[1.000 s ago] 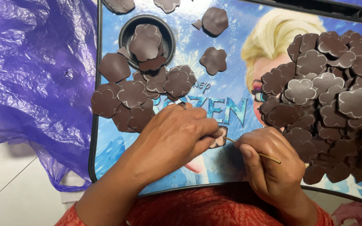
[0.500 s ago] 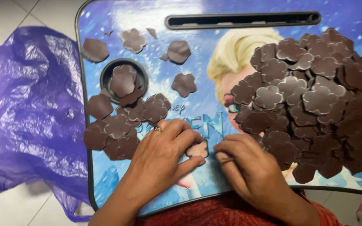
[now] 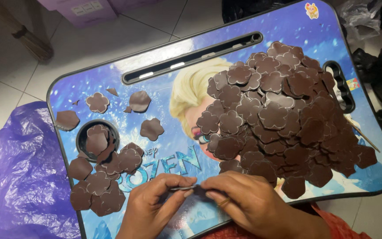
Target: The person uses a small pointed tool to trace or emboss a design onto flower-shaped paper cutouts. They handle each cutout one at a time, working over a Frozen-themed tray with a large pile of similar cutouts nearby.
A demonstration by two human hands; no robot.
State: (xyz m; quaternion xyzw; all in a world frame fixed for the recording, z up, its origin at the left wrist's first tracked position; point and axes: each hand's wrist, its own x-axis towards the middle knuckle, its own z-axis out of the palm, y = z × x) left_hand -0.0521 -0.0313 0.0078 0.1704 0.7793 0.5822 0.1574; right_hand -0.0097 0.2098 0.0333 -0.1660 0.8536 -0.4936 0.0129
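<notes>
Seen from above, two bare hands meet at the near edge of a lap tray. The left hand (image 3: 153, 208) and the right hand (image 3: 248, 201) each pinch one end of a single dark brown flower-shaped piece (image 3: 191, 189), held flat and low between thumbs and fingertips just above the tray, as if to steady it for close work. Both hands are closed on that piece. A ring shows on a right-hand finger.

The tray (image 3: 164, 93) is a blue picture-printed lap desk with a dark rim. On its near left lies a small heap of brown pieces (image 3: 105, 177), some spilling into a round cup well (image 3: 97, 139) sunk into the tray. A few loose pieces lie farther back on the left. Across the right half sits a much larger mound of flower cutouts (image 3: 279, 110), overlapping thickly, apparently kept apart from the small heap. A long slot (image 3: 191, 57) runs along the far edge.

Left of the tray lies a crumpled purple plastic bag (image 3: 18, 177). Beyond is a pale tiled floor (image 3: 89, 40), with dark bags at far right.
</notes>
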